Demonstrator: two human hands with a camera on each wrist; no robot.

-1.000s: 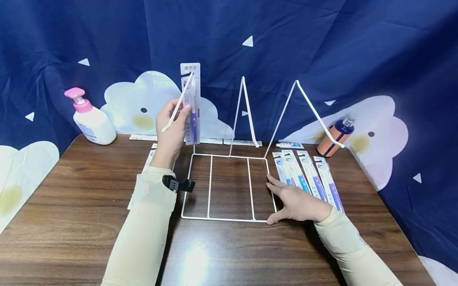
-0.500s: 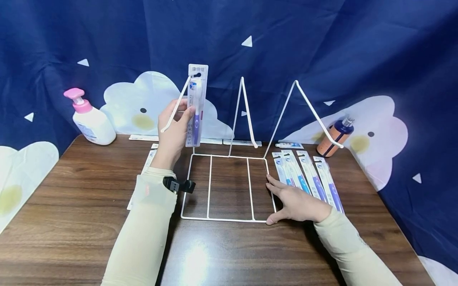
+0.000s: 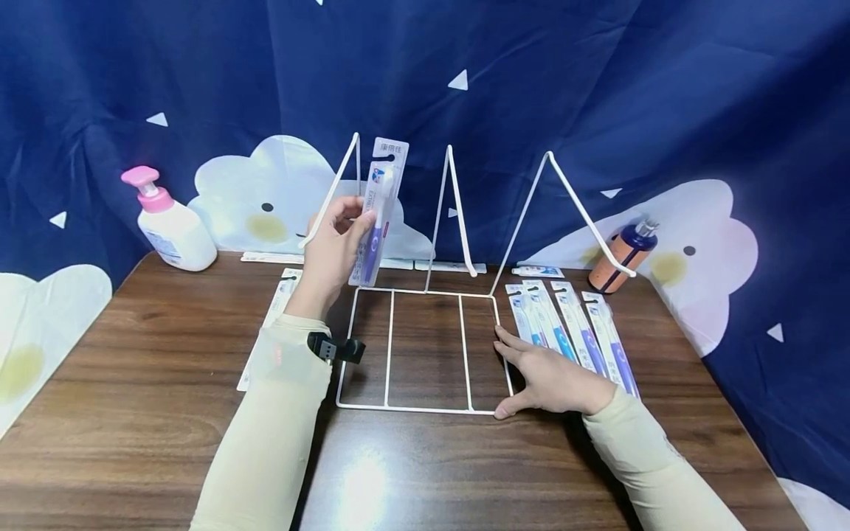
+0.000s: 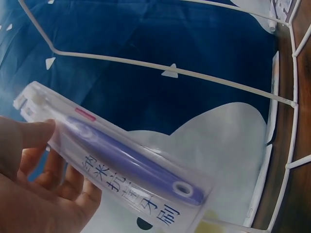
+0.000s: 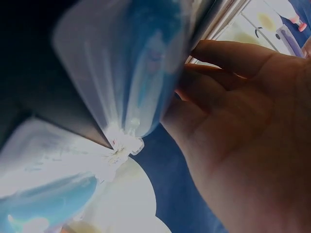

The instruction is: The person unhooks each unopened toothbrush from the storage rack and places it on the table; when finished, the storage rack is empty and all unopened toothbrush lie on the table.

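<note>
The left hand (image 3: 332, 251) pinches a toothbrush pack (image 3: 378, 214) beside the rack's (image 3: 425, 346) hook; the pack may slip. The right hand (image 3: 551, 380), fingers flat, steadies the rack.

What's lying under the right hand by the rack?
The right hand rests flat on the table, its fingertips against the white wire rack. The wrist crosses the packaged toothbrushes' near ends, covering them.
</note>
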